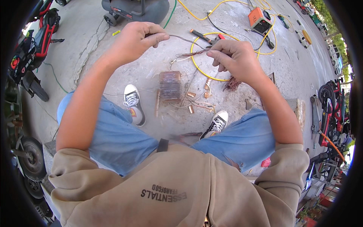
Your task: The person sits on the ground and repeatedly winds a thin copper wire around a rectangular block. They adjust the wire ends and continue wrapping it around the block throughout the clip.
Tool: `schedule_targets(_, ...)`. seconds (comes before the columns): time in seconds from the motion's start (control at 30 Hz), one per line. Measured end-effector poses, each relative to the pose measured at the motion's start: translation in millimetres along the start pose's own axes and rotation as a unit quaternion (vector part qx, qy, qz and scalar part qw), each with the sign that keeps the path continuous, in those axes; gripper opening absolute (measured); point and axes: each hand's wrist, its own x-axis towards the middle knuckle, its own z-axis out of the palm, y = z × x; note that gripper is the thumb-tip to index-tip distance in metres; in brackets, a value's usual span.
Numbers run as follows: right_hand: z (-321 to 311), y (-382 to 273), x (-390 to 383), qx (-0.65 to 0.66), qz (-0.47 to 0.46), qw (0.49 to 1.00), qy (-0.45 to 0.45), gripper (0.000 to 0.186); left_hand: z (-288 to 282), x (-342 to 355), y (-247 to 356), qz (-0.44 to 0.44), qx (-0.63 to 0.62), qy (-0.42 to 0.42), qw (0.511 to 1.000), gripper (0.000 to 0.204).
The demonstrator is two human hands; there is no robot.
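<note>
My left hand (pixel 138 39) is raised over the concrete ground and pinches one end of a thin wire (pixel 185 39). That wire runs right to my right hand (pixel 236 60), which grips its other end together with a bundle of copper strands (pixel 196 52). Below both hands, between my two black-and-white shoes, a rusty block-shaped wound core (pixel 169 86) stands on the ground. Loose copper pieces (pixel 191 108) and a tangle of copper wire (pixel 231 84) lie beside it.
A yellow cable (pixel 200 70) loops across the ground to an orange box-shaped machine (pixel 258 20). Red-handled pliers (pixel 202 36) lie near it. Parked scooters stand at the left (pixel 34 45) and right (pixel 332 109). A wheeled grey machine (pixel 132 9) sits at the top.
</note>
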Motion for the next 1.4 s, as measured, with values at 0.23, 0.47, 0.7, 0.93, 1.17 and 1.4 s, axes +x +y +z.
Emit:
schedule_targets(0.23,11,-4,-1,-0.264,-0.236,0.933,0.066,0.025,-4,-2,15,0.201,0.061,0.018,0.977,0.018)
schedule_targets(0.47,22,-32,7,0.044,-0.039,0.996,0.063,0.02,17,-6,43,0.121,-0.076,0.012,0.99,0.013)
schedule_targets(0.7,5,-2,21,0.019,-0.003,0.999,0.046,0.017,-28,-4,-1,0.025,0.061,0.018,0.998,0.021)
schedule_targets(0.93,54,7,43,0.182,0.036,0.982,-0.041,0.03,-7,12,40,-0.013,-0.213,0.137,0.967,0.037)
schedule_targets(1.17,85,-2,62,0.202,-0.02,0.979,-0.031,0.027,-12,29,17,-0.067,-0.38,0.138,0.912,0.04)
schedule_targets(1.4,92,-50,72,0.291,-0.07,0.949,-0.1,0.023,-21,47,26,-0.025,-0.645,0.182,0.741,0.029)
